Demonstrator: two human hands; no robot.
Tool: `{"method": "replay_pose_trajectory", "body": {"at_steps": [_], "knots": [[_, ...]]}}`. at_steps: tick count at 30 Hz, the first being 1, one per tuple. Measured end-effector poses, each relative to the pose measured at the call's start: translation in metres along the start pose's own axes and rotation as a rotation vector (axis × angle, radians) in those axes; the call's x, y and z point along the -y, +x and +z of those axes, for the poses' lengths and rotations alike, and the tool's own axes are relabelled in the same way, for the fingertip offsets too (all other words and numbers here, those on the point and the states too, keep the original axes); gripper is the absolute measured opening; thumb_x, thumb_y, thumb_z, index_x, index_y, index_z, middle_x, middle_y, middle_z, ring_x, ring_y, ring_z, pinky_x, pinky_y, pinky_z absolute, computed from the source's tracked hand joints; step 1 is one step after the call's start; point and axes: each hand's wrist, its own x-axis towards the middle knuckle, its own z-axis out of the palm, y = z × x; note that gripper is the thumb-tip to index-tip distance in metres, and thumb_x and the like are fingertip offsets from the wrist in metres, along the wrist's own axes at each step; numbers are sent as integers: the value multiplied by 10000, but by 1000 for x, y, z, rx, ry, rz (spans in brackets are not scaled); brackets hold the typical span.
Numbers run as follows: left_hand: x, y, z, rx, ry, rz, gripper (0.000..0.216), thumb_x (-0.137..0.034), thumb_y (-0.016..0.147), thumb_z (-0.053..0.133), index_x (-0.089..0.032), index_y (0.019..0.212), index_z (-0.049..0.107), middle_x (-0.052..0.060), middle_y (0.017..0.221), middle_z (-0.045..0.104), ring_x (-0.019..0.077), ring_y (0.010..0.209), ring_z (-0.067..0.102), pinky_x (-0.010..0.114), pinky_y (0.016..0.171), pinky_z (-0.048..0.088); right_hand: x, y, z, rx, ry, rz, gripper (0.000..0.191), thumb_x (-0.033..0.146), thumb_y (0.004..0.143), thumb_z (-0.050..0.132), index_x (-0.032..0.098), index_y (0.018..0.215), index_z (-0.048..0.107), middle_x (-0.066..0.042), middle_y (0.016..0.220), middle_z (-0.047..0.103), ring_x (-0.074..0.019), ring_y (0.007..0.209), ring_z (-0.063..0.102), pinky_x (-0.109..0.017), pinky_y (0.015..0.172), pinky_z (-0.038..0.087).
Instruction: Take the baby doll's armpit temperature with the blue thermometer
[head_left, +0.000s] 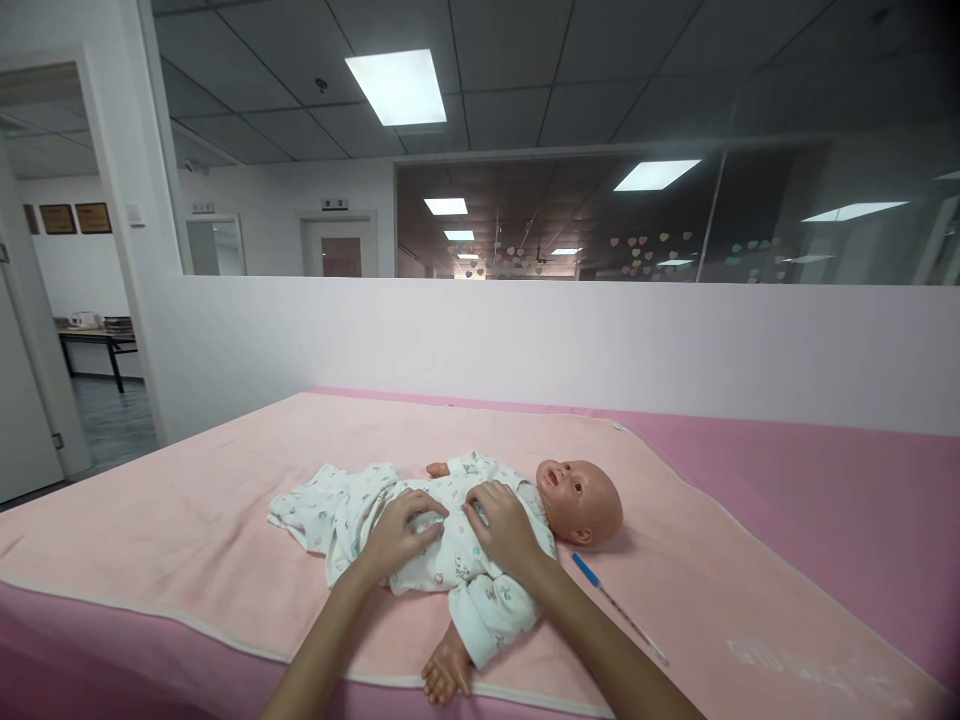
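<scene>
A baby doll (581, 497) in a white printed romper (341, 505) lies on its back on a pale pink blanket (187, 520), head to the right. My left hand (401, 535) rests on the doll's belly with fingers curled into the cloth. My right hand (502, 525) lies on the doll's chest, fingers bent and pinching the romper's front. The two hands sit close together at the garment's middle. The doll's near arm (457, 660) sticks out toward me.
A blue-capped thin stick, like a thermometer (619, 607), lies on the blanket right of my right forearm. The blanket covers a pink bed (825, 480) against a white half wall with glass above. A doorway (75, 330) opens at the left.
</scene>
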Motion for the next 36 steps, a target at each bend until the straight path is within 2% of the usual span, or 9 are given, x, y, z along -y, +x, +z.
{"method": "replay_pose_trajectory", "body": {"at_steps": [6, 14, 29, 36], "knots": [[-1, 0, -1, 24, -44, -4, 206, -199, 724, 458, -212, 780, 656, 30, 821, 613, 176, 833, 530, 293, 777, 397, -1, 0, 0, -7, 10, -9, 80, 187, 804, 429, 180, 754, 491, -9, 754, 554, -136, 732, 460, -274, 686, 331], [-2, 0, 0, 24, -42, -7, 150, -180, 709, 438, -188, 707, 589, 22, 762, 598, 172, 788, 518, 280, 736, 396, 0, 0, 0, -11, 10, -8, 80, 193, 806, 427, 185, 752, 485, -6, 750, 552, -134, 732, 460, -270, 680, 332], [-5, -2, 5, -29, 119, 13, 143, -203, 709, 469, -218, 802, 576, 23, 887, 535, 195, 874, 479, 325, 792, 384, 0, 0, 0, -11, -1, -12, 83, 194, 807, 422, 182, 757, 487, -11, 758, 553, -137, 742, 465, -269, 686, 334], [0, -1, 5, -23, 83, 2, 158, -219, 752, 435, -209, 791, 588, 26, 890, 556, 186, 883, 489, 320, 803, 386, 2, -1, -1, 0, 0, -8, 91, 195, 813, 412, 181, 763, 487, -14, 758, 549, -138, 739, 459, -271, 683, 335]]}}
